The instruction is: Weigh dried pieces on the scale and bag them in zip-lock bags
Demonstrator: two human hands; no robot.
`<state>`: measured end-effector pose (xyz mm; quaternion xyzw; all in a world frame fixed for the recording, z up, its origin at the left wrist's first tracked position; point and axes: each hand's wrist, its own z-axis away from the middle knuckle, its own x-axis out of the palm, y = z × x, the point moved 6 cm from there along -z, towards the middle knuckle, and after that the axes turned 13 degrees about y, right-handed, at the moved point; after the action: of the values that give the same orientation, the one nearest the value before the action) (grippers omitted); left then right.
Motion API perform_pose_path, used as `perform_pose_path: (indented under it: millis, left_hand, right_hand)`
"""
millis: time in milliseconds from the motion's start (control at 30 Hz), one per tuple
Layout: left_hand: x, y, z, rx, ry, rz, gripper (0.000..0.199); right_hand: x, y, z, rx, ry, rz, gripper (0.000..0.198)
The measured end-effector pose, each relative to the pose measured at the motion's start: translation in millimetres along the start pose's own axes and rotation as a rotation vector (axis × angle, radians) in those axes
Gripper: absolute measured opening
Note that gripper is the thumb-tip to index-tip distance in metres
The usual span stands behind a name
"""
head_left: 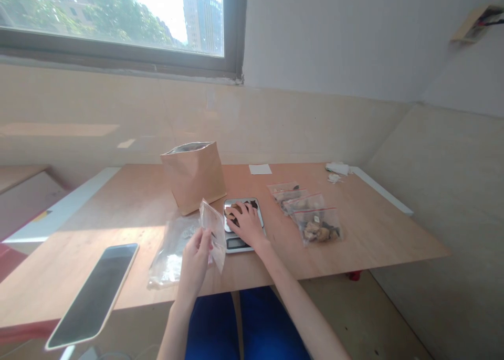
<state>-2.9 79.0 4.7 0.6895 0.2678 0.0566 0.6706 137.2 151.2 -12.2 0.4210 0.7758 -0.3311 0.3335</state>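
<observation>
Four filled bags [311, 213] lie right of the scale [241, 223]; your left hand [195, 260] grips an empty bag [214, 231], your right hand [247, 223] closes on pieces [236, 209] there.

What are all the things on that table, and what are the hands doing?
paper bag: one, brown, open at the top, standing at the middle of the table
scale: one, silver with a dark display, in front of the paper bag, with dark and tan pieces on it
filled bags: four, clear with red zip strips, in a row right of the scale
empty bags: a loose pile, clear, lying left of the scale
phone: one, dark screen, at the near left corner
paper slip: one, white, far side of the table
crumpled scraps: white, far right corner
table: one, light wood
left hand: holds one clear bag up
right hand: rests on the pieces on the scale
</observation>
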Motion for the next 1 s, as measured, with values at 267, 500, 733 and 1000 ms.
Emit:
perform_pose_path:
  millis: [267, 500, 733, 1000]
  left_hand:
    - [0, -2, -1, 0.014, -0.003, -0.006, 0.039]
    - [-1, -2, -1, -0.024, 0.02, 0.032, 0.036]
    - [0, -6, 1, -0.07, -0.001, 0.032, 0.036]
    - [4, -2, -2, 0.009, 0.021, -0.036, 0.037]
  right_hand:
    - [-4, 0, -8, -0.134, -0.014, 0.011, 0.022]
    - [0, 10, -19, -0.121, 0.065, -0.01, 0.021]
    - [-4, 26, -33, 0.124, 0.26, -0.208, 0.019]
    - [-24, 18, -50, 0.765, 0.472, -0.835, 0.03]
